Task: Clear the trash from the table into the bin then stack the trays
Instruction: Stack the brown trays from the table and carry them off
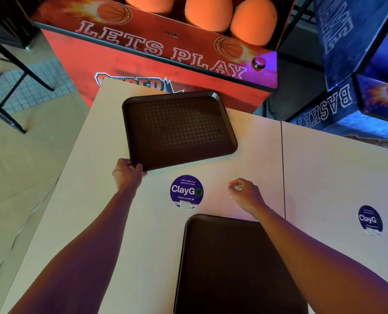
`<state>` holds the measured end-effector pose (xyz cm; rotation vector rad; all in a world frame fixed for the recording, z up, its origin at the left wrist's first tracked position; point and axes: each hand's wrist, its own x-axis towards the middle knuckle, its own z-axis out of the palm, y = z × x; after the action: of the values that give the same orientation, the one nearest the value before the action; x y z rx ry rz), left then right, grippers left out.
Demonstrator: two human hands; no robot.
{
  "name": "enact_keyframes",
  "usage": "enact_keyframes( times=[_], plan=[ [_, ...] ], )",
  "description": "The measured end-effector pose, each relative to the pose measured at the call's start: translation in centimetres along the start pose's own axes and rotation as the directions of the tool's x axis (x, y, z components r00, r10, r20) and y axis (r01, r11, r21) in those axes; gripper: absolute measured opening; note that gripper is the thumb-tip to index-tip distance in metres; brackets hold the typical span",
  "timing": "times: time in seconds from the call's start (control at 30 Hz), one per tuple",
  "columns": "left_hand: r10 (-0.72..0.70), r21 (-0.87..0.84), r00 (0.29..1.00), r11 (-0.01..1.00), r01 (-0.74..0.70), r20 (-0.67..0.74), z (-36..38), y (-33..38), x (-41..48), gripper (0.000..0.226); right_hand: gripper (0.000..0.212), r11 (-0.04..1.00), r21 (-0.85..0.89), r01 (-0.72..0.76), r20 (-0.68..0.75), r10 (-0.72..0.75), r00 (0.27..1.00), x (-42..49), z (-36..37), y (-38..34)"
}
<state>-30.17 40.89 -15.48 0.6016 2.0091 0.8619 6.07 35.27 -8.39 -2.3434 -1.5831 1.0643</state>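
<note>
Two dark brown trays lie on the pale table [98, 200]. The far tray [179, 128] sits askew near the table's back edge, and my left hand [127, 172] grips its near left corner. The near tray [229, 268] lies flat close to me, partly covered by my right forearm. My right hand [245, 192] hovers over the table between the two trays, fingers curled loosely with nothing clearly in them. No trash or bin is visible.
A red basketball arcade machine [156, 48] with orange balls stands right behind the table. A blue arcade machine [358, 75] is at the back right. Round ClayGo stickers [186, 191] mark the tabletop. Black chair legs [12, 87] stand on the floor at left.
</note>
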Motion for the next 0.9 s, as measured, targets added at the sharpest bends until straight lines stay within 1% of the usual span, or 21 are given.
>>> enact_keyframes(
  times=[0.17,0.27,0.4,0.53,0.6,0.77,0.83,0.9],
  plan=[
    [-0.012,-0.047,1.0,0.999,0.012,-0.003,-2.3,-2.4,-1.5,0.035,0.026,1.0,-0.001,0.009,-0.003,-0.009,1.0,0.1,0.3,-0.4],
    [-0.01,-0.008,1.0,1.0,0.01,-0.015,-4.4,-4.2,-3.0,0.033,0.025,1.0,0.006,0.023,-0.004,-0.023,1.0,0.3,0.6,-0.9],
    [-0.025,0.038,0.999,0.999,0.026,-0.025,-7.3,-6.6,-5.9,0.037,0.024,0.999,-0.003,0.033,-0.003,-0.033,0.999,0.6,0.8,-1.8],
    [-0.04,-0.011,0.999,0.999,0.04,-0.002,-9.8,-9.2,-8.4,0.028,0.022,0.998,-0.021,0.056,-0.037,-0.057,0.998,1.1,1.1,-2.6],
    [-0.05,-0.004,0.999,0.999,0.05,-0.003,-10.6,-10.3,-9.2,0.026,0.022,0.999,-0.026,0.047,-0.056,-0.049,0.997,1.4,1.1,-3.0],
    [-0.058,0.075,0.998,0.995,0.06,-0.019,-11.5,-11.8,-9.6,0.03,0.019,0.997,-0.068,0.041,-0.102,-0.048,0.994,2.2,1.0,-4.0],
    [-0.022,0.124,0.999,0.992,0.026,-0.033,-11.6,-11.4,-9.6,0.03,0.016,0.996,-0.073,0.047,-0.121,-0.055,0.991,2.6,0.9,-4.2],
    [0.044,0.198,0.998,0.98,-0.033,-0.05,-11.6,-10.7,-9.2,0.03,0.015,0.996,-0.075,0.054,-0.132,-0.064,0.989,3.0,0.7,-4.3]
  ],
)
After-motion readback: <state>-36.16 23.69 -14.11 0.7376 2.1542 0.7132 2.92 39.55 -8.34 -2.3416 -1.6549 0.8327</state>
